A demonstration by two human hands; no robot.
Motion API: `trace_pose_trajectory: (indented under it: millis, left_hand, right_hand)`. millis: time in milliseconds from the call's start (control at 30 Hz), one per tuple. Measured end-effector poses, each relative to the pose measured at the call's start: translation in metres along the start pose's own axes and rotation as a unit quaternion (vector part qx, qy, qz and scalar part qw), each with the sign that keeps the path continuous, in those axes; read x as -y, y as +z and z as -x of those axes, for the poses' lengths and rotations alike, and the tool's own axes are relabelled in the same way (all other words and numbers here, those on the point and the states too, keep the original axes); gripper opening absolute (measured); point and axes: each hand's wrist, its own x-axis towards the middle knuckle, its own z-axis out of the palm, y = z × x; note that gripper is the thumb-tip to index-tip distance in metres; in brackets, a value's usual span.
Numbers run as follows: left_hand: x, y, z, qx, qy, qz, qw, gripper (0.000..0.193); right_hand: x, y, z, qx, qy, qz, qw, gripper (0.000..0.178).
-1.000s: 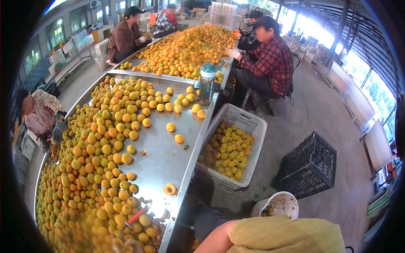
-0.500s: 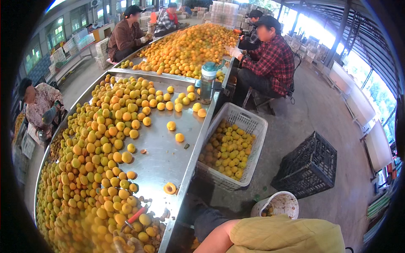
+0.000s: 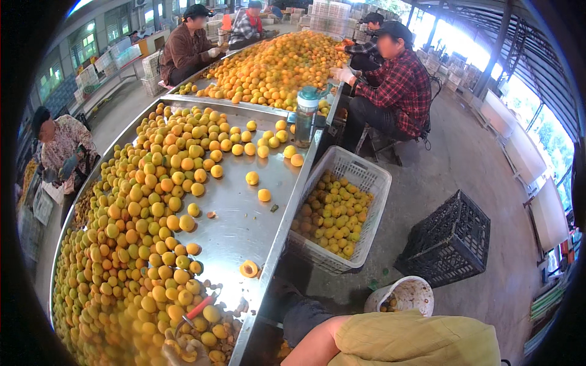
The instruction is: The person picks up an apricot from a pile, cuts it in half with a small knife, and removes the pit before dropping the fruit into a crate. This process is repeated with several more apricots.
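Observation:
At the lower edge, my left hand is blurred and cut by the frame. Its fingers are curled among the apricots, and what they hold I cannot make out. Just above them a red-handled tool with a thin curved metal end rests over the fruit. Heaped apricots, yellow to orange with some green, cover the left of the metal sorting table. A cut apricot half lies near the table's right rim. My right forearm runs off the lower edge, so its hand is out of sight.
A clear bottle with a teal lid stands by the table's divider. To the right are a white crate of apricots, a black crate and a white bucket. Several people sit around the tables, one in a red plaid shirt.
My view has shifted slightly, moving the scene a little to the right. My left hand's fingers have come slightly higher into view beside the red-handled tool. The person at far left has moved their hands.

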Motion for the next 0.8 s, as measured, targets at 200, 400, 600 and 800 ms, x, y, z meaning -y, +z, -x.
trace_pose_trajectory:
  millis: [200,400,600,800]
  left_hand:
    - [-0.003,-0.001,0.0,0.002,-0.042,0.062,0.997,0.049]
    - [-0.004,-0.041,0.001,-0.024,-0.162,0.233,0.959,0.05]
    - [0.005,-0.034,-0.011,-0.041,-0.294,0.503,0.812,0.045]
    - [-0.001,-0.062,-0.011,0.003,-0.252,0.52,0.816,0.045]
  right_hand:
    - [-0.039,0.047,0.006,-0.012,-0.093,0.102,0.99,0.03]
    - [-0.021,0.051,-0.01,-0.048,-0.103,0.062,0.992,0.024]
    - [-0.015,-0.014,0.0,-0.119,0.016,0.041,0.992,0.01]
    - [-0.031,-0.076,-0.021,-0.156,0.097,0.065,0.981,0.013]
